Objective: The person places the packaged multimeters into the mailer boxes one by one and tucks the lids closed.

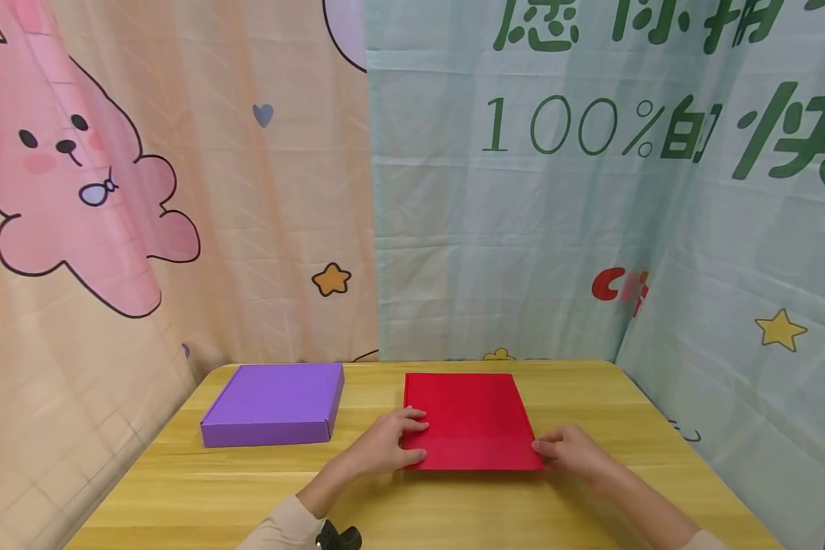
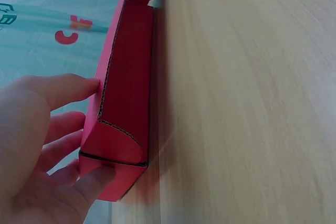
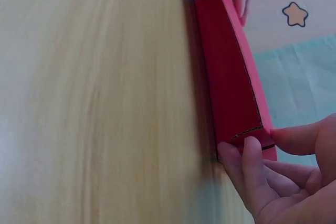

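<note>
A flat red cardboard box [image 1: 467, 420] lies on the table with its lid over the top. The lid's corrugated edge and a curved flap [image 2: 118, 142] at the corner show along the near side. My left hand [image 1: 388, 441] holds the near left corner, thumb on the lid and a finger against the side. At the near right corner, my right hand [image 1: 572, 449] pinches the red box between thumb and fingers. In the right wrist view, the right fingers [image 3: 252, 163] curl at the corner below the lid edge. The inside of the box is hidden.
A closed purple box [image 1: 275, 401] sits on the wooden table [image 1: 179, 496], left of the red one. Printed curtains [image 1: 509, 229] hang behind the table and at its sides. A black device [image 1: 338, 537] shows at the left wrist.
</note>
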Motion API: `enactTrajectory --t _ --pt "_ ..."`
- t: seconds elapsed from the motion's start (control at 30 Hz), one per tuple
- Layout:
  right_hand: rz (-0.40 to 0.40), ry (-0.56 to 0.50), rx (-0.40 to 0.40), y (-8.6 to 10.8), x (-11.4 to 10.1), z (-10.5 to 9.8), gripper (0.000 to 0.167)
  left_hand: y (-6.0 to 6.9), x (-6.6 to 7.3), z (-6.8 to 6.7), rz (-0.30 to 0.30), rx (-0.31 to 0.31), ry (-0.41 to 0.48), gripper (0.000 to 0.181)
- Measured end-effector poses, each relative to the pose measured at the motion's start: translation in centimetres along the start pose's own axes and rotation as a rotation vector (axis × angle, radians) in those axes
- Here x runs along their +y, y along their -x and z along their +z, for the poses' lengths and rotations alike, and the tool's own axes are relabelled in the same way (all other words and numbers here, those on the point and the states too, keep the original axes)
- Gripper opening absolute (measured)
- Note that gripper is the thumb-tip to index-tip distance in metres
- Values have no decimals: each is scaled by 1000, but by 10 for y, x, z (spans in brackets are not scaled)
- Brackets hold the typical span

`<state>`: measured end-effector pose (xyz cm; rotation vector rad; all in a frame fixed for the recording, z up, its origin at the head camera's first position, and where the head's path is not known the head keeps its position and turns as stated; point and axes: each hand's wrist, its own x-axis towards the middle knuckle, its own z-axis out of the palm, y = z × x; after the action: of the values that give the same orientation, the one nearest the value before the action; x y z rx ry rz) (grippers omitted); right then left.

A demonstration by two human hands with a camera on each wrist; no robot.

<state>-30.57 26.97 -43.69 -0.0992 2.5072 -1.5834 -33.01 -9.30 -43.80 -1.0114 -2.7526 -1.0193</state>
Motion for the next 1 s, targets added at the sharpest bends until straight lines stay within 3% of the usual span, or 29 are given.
enactTrajectory --t 0.1,0.27,0.43,0.6,0.83,1.0 --pt "-24 35 -38 2 -5 -3 22 0 2 -1 -22 -4 24 47" --pt "-107 151 -84 2 -10 -4 31 2 0 -1 -1 1 15 48" --pt "-271 386 -56 -4 -10 -5 41 3 -1 -1 14 4 25 48" --pt "-361 609 -5 -11 -15 -4 62 5 -5 -2 34 -14 14 50" --pt "-515 839 -175 -18 -25 -6 70 5 -7 -4 32 -45 30 51" --pt "-531 833 -222 -22 -26 -7 70 5 -10 -2 25 -40 10 51"
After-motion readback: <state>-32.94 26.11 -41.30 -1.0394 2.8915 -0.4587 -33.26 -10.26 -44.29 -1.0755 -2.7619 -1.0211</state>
